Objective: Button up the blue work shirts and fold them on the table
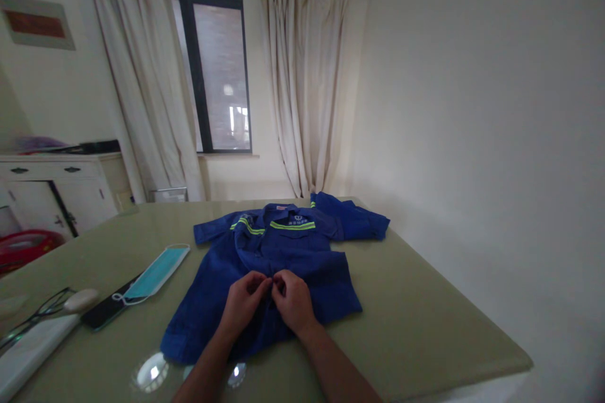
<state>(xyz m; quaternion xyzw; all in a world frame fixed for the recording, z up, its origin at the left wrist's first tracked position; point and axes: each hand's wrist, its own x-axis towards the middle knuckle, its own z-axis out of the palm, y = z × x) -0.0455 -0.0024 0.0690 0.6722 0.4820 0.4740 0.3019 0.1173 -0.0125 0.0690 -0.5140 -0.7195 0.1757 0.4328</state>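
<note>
A blue short-sleeved work shirt (208,289) with yellow-green reflective stripes lies spread on the table, its collar toward the far side. My left hand (246,299) and my right hand (290,299) meet at the middle of the shirt front. Both pinch the blue fabric along the front edge, fingertips nearly touching. Whether a button is between the fingers is too small to tell. Another folded blue garment (359,220) lies beyond the shirt's right sleeve, toward the wall.
On the left of the green table (416,315) are a blue face mask (158,272) over a dark phone (106,310), a pale oval object (81,300), glasses (51,305) and a white item (35,349). A red stool (35,242) stands beyond.
</note>
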